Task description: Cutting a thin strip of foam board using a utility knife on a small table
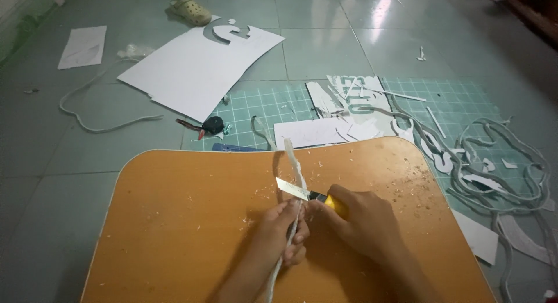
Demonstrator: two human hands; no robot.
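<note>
My left hand point(283, 232) pinches a long thin white foam strip point(294, 165) that stands up from the orange tabletop point(174, 221). My right hand point(363, 221) grips a yellow utility knife point(335, 203). Its extended blade point(292, 189) lies across the strip just above my left fingers. White shavings are scattered on the orange surface around both hands.
Beyond the table lies a green cutting mat point(261, 105) with white offcuts and curled foam strips point(500, 163). A large white board point(197, 64) with cut-out shapes lies on the tiled floor, a beige clog point(190, 10) behind it, and a paper sheet point(83, 46) at the far left.
</note>
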